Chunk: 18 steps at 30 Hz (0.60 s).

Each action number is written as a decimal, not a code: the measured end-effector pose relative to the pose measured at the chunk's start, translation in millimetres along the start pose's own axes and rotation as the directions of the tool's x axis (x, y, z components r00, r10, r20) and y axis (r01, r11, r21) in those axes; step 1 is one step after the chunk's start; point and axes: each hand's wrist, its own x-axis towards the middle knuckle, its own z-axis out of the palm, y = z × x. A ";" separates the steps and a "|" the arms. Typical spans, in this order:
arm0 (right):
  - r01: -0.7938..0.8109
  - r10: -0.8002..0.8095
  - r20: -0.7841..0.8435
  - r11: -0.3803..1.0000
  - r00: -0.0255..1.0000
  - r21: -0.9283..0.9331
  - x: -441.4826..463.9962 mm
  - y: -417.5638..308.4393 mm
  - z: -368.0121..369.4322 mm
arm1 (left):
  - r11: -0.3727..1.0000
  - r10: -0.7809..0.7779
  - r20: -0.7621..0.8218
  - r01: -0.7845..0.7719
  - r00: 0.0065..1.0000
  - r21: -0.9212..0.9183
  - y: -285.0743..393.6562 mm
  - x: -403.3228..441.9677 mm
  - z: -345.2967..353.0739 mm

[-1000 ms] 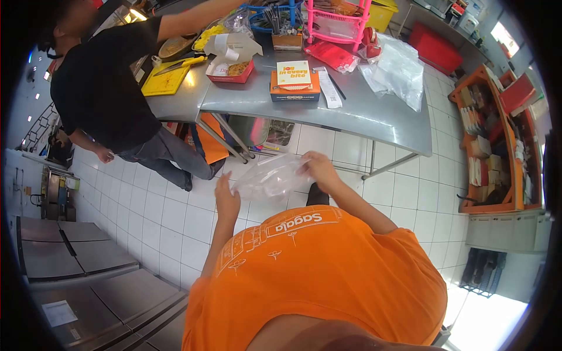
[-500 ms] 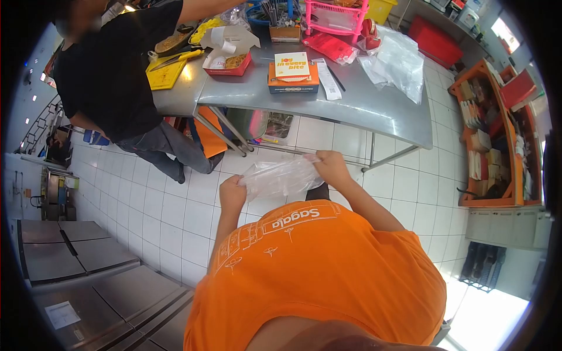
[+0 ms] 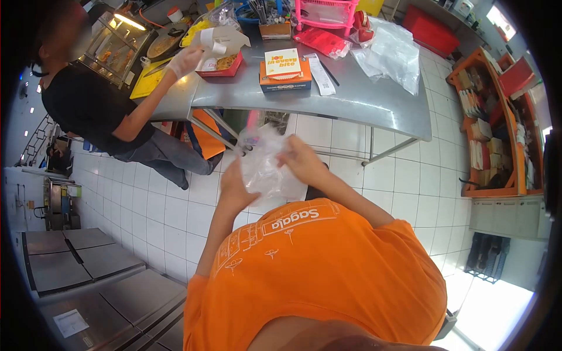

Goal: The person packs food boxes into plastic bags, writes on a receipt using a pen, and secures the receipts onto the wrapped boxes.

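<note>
A clear plastic bag hangs between my hands, above the floor and in front of the table. My left hand grips its left side, thumb on the near face; the other fingers are partly hidden by the film. With bent fingers, my right hand pinches the bag's upper right part. On the table beyond stand an orange and dark blue box and, on top of it, a white and yellow box. A paper receipt lies beside them.
A steel table spans the far side. On it are plastic bags, a red food box, a pink rack and a yellow cutting board. A co-worker's gloved hand is near the food box. Orange shelves stand right.
The bag has gone from stretched sideways to hanging more upright and opened out. My hands came closer together and rose slightly. The co-worker turned, bringing a gloved hand to the food box.
</note>
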 end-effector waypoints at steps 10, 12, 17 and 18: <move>0.316 0.031 0.703 0.879 0.710 -0.358 -12.0 -49.8 -17.6 | 0.927 0.238 0.217 -0.156 0.947 -0.340 42.7 23.7 -17.1; 0.248 0.075 0.533 0.825 0.843 -0.508 -10.9 -41.8 -23.5 | 0.818 0.130 0.292 0.064 0.948 -0.572 45.2 22.3 -8.3; -0.035 -0.176 -0.251 0.750 0.952 -0.660 5.0 -14.7 -68.8 | -0.161 -0.196 0.317 0.289 0.928 -0.944 36.7 8.8 7.0; -0.007 -0.286 -0.298 0.710 0.911 -0.704 5.9 -15.5 -81.4 | -0.326 -0.169 0.341 0.274 0.925 -0.905 47.4 6.2 -3.2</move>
